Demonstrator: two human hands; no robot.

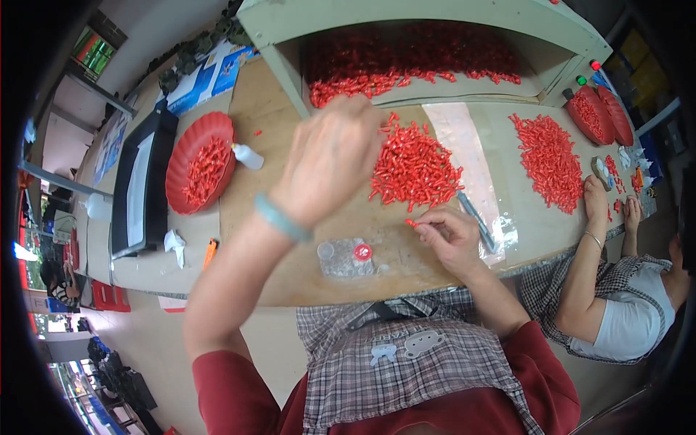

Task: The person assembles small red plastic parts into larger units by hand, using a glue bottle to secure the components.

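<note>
My left hand [335,148], a pale green bangle on its wrist, is raised beside the left edge of a heap of small red parts [417,167]. It is curled and slightly blurred; what its fingers hold, if anything, is hidden. Nearer to me, below the heap, my right hand [451,238] pinches one small red part [411,223] between thumb and fingers. On the table between my forearms lies a clear plastic block [346,268] with a white round cap [325,251] and a red round cap [362,251] on it.
A red scalloped bowl [177,181] of red parts, a white squeeze bottle [248,156] and a black tray [123,210] stand left. A grey pen-like tool [475,221] lies right of my right hand. An open-fronted pale green box [428,22] spans the back. A co-worker's hands [596,197] are at right.
</note>
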